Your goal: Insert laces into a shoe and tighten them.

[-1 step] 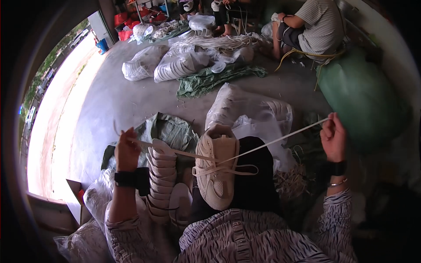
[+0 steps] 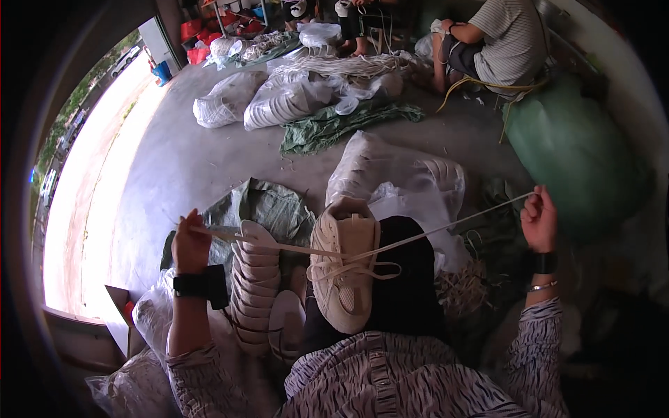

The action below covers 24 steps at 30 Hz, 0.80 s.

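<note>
Left grip [image 2: 191, 242] (frame left) and right grip [image 2: 539, 223] (frame right) pinched closed on taut laces [image 2: 446, 227]; uneven pull may tip centre-frame shoe [image 2: 341, 289] off leg [image 2: 411, 299].

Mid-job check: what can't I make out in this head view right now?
In the head view:
Sole of the beige shoe: hidden behind its upper.
Tip of the lace at the left hand: too thin and blurred.
Head of the seated co-worker: cut off by the top edge.
Inside of the green sack: hidden by its wall.
</note>
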Tool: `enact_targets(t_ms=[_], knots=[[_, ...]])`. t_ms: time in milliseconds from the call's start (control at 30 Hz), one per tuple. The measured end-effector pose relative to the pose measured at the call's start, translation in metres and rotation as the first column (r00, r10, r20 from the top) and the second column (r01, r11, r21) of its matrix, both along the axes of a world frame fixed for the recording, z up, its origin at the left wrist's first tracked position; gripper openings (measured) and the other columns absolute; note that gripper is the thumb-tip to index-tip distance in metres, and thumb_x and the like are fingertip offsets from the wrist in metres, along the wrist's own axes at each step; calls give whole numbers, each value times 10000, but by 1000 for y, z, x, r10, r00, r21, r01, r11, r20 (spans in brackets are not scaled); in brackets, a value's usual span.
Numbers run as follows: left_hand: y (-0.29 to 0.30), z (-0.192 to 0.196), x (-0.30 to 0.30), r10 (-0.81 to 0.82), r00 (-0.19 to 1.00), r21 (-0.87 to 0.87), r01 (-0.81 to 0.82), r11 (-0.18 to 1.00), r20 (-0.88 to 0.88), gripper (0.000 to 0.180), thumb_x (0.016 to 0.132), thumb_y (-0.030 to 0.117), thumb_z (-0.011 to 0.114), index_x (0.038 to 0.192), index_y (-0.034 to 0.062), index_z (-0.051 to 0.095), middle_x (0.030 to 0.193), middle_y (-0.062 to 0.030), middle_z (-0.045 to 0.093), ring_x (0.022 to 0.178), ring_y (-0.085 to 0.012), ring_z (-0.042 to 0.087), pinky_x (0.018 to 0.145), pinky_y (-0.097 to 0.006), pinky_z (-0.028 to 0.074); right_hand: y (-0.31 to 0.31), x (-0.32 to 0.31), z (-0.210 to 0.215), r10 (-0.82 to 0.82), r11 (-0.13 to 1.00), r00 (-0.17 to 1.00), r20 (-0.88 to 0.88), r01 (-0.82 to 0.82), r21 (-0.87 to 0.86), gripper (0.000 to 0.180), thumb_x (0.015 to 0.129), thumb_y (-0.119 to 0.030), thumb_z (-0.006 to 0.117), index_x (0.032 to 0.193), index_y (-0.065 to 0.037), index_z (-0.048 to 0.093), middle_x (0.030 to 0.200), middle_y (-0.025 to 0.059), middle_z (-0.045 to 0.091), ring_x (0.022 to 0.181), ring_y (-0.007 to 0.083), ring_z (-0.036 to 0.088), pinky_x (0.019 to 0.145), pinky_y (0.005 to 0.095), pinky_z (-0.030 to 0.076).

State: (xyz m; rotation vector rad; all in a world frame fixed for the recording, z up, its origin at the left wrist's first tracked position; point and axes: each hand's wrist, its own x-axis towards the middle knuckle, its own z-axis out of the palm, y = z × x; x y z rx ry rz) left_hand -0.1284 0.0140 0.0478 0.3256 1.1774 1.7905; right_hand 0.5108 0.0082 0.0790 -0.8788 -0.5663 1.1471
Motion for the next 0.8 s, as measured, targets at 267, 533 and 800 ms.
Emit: enact_targets(t_ms=[267, 533, 800], knots=[[-50, 13, 116, -578, 687, -221, 541, 812, -441, 346, 975, 307, 410, 937, 38, 623, 536, 53, 367, 443, -39, 318, 412, -209, 239, -7, -37, -64, 177, 971, 975, -136, -196, -139, 209, 935, -267, 488, 797, -112, 519, 818, 107, 639, 628, 163, 569, 658, 345, 479], [-66, -27, 182, -650, 600, -272, 602, 751, -467, 313, 957, 293, 452, 818, 50, 591, 613, 41, 470, 540, -47, 393, 493, -201, 316, -19, -202, -33, 487, 752, 247, 838, -606, -258, 206, 922, -184, 493, 846, 2, 541, 664, 55, 579, 542, 151, 567, 506, 299, 449], [-62, -39, 192, -617, 686, -200, 591, 781, -386, 187, 878, 172, 597, 970, 40, 502, 686, 31, 499, 615, -43, 445, 562, -202, 382, 8, -95, -77, 330, 903, 819, 469, -130, -409, 226, 824, -244, 622, 686, -76, 563, 570, -64, 440, 466, 25, 373, 414, 197, 264]])
